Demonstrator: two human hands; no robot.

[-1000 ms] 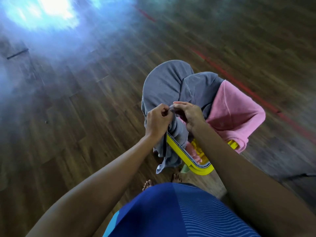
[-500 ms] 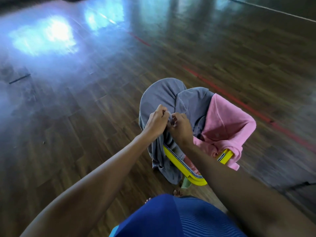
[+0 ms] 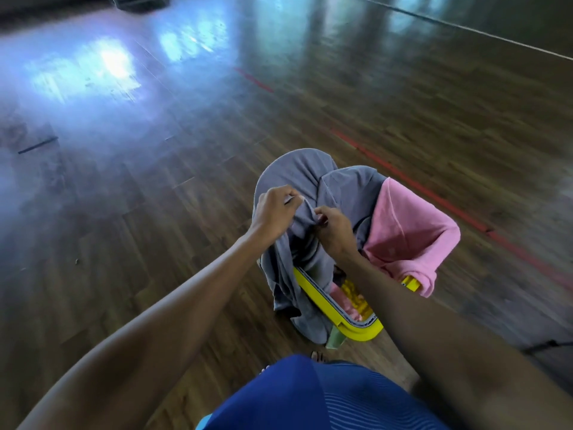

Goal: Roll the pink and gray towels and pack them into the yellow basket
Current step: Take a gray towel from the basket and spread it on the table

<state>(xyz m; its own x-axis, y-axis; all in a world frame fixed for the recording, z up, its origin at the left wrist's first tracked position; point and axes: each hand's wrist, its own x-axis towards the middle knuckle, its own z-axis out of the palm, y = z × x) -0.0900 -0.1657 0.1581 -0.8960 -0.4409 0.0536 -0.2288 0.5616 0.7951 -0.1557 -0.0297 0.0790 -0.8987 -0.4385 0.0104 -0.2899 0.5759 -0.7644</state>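
**Yellow basket** (image 3: 313, 293): stands on the wood floor (image 3: 148, 218), just in front of the person's bare toes (image 3: 317, 356). Only the near rim and one right corner show, and cloth covers the rest. A little yellow wall and some pink show inside. The other contents are hidden.

**Gray towel** (image 3: 294, 172): unrolled and draped over the far and left sides of the basket. One end hangs down outside the left wall toward the floor. A second gray fold lies beside it, touching the pink. I cannot tell whether this is one towel or two.

**Pink towel** (image 3: 412, 231): unrolled and slumped over the right side of the basket. It spills past the right rim, and part of it dips inside.

**Left hand** (image 3: 273, 212): fingers curled, pinching an edge of the gray towel above the basket.

**Right hand** (image 3: 336, 231): pinching the same edge just beside the left hand. A short stretch of hem is pulled between the two.

**Other:** a red line (image 3: 434, 193) on the floor beyond the basket, and a blue garment (image 3: 310, 398) at the bottom of the view. A pale green scrap (image 3: 336, 341) sits by the basket's near corner, and I cannot identify it.

**Progress, as judged:** early.
- Done: nothing. No towel is rolled or packed, and both lie loose over the basket.
- In hand: the gray towel seems to be taken up by its edge, probably to lift it clear.
- Left: spread and roll the gray towel, do the same with the pink, then set the rolls inside the basket.
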